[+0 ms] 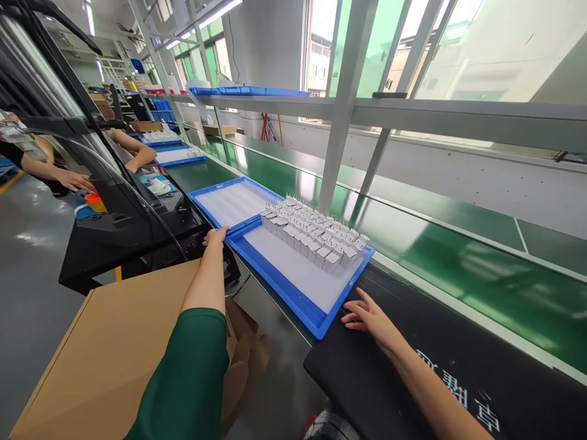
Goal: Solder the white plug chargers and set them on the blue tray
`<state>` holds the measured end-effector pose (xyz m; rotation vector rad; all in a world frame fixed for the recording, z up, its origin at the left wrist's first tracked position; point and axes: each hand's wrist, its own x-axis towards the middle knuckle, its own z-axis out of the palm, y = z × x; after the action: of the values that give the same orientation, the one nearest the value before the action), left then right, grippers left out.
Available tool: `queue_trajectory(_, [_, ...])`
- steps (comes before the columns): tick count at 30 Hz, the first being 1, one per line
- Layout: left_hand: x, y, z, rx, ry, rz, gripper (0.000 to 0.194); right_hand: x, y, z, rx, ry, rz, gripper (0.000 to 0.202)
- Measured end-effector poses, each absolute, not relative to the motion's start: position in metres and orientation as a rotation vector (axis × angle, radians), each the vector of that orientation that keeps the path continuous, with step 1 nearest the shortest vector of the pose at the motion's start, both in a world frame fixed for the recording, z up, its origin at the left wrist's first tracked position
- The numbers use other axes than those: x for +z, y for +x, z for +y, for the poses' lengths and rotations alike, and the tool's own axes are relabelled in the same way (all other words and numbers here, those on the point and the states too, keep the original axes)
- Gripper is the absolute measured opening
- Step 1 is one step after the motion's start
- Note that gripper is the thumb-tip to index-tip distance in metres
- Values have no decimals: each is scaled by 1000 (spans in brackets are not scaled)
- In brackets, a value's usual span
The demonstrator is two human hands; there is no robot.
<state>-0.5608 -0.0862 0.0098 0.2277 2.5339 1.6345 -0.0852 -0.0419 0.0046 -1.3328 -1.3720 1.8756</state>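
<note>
A blue tray with a white lining lies on the bench in front of me. Several small white box-shaped parts with thin pins stand in rows along its far side. Beyond it, touching end to end, is a second blue tray with a bare white lining. My left hand is closed at the near edge where the two trays meet; its fingertips are partly hidden. Over the black mat, my right hand is open with fingers spread, beside the right corner of the nearer tray and holding nothing.
A large cardboard box stands at my left. The black mat covers the bench at right. A green conveyor surface runs behind a grey upright post. Black equipment and a co-worker's hand are at far left.
</note>
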Motion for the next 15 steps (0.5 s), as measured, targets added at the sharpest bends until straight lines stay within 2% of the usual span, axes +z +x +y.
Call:
queue_trajectory(3, [24, -573, -79, 1842, -26, 2357, 22, 0, -100, -35, 1940, -1332, -1338, 95])
queue_trajectory(9, [57, -587, -80, 2085, -183, 1919, 20, -14, -116, -32, 1913, -1332, -1395, 94])
queue_trajectory(15, [108, -581, -99, 2353, -170, 1589, 15, -13, -115, -28, 1931, -1400, -1481, 77])
